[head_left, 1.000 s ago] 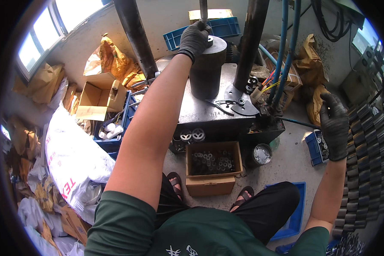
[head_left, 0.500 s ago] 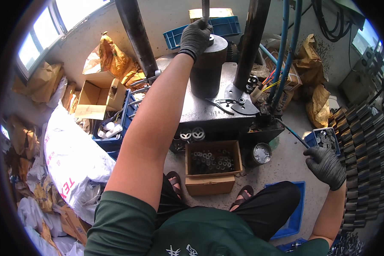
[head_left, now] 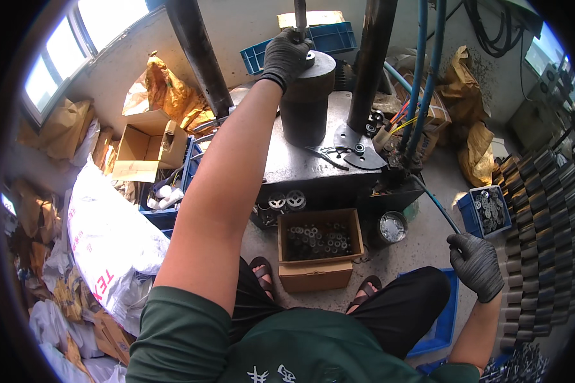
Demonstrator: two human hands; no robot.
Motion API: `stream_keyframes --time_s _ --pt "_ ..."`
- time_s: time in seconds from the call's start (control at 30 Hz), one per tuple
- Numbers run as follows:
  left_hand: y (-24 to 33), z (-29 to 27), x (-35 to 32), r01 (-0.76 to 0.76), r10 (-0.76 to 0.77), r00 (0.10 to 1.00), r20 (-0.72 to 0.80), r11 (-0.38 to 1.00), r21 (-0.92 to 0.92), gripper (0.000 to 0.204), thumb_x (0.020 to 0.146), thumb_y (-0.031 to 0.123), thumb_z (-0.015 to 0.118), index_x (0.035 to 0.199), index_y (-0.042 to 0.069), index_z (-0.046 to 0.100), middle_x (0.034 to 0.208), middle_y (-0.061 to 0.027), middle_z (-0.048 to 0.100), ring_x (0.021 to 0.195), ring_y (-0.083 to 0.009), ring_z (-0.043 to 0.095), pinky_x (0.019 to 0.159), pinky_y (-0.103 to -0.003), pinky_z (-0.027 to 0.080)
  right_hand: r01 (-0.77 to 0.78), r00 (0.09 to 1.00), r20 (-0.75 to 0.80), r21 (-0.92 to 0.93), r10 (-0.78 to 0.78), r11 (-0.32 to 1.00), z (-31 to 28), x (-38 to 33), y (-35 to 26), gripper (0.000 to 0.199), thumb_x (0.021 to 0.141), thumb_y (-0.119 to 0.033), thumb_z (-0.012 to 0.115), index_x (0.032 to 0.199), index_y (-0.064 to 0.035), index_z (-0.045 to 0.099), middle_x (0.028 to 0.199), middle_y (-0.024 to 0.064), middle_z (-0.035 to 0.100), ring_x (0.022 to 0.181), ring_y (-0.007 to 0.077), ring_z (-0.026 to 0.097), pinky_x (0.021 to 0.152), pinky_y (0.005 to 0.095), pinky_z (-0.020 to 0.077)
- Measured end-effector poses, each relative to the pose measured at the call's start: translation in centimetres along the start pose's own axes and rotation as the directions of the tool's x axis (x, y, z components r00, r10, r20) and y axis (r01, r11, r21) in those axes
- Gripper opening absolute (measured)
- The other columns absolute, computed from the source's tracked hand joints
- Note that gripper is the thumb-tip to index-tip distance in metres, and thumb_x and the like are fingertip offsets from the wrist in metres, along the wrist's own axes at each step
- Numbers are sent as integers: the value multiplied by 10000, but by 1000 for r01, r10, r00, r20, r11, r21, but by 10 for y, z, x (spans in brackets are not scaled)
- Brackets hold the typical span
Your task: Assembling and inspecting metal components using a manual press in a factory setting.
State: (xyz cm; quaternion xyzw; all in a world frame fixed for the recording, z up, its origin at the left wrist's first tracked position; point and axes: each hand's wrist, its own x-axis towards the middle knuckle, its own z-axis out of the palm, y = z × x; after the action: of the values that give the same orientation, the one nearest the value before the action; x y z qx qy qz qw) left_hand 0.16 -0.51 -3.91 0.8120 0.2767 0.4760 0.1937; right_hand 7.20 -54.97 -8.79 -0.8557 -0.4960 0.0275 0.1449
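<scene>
Lever (head_left: 437,203) diagonal, toward lower right

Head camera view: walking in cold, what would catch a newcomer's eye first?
Probably the gloved left hand at the top of a thick dark metal cylinder, upper middle, while the gloved right hand grips the end of a slim rod at the right. After that, likely the big white sack on the left and the stacked metal pieces along the right edge.
</scene>
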Motion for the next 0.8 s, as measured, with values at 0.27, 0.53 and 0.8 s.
stream_keyframes --time_s 0.27,0.53,0.8 --pt "-11 -4 6 92 -83 996 43 952 -292 474 940 456 687 1154 32 668 854 -73 699 792 -142 674 757 -302 545 58 993 109 -64 -51 996 5 -5 8 164 811 -108 627 922 -35 724 862 195 702 829 377 689 789 447 558" --pt "-10 0 7 148 -106 987 123 900 -411 503 970 486 640 1155 20 665 834 -55 679 756 -125 632 751 -291 525 34 972 236 -148 2 988 5 -8 7 177 824 -183 635 892 -47 728 850 193 699 814 379 687 774 462 554" --pt "-10 0 5 159 -129 986 101 907 -390 491 956 455 623 1176 24 708 798 -57 686 735 -143 641 719 -308 516 6 1000 10 57 -7 998 -10 5 2 267 802 -123 651 1035 -18 730 911 188 714 856 366 705 814 431 564"
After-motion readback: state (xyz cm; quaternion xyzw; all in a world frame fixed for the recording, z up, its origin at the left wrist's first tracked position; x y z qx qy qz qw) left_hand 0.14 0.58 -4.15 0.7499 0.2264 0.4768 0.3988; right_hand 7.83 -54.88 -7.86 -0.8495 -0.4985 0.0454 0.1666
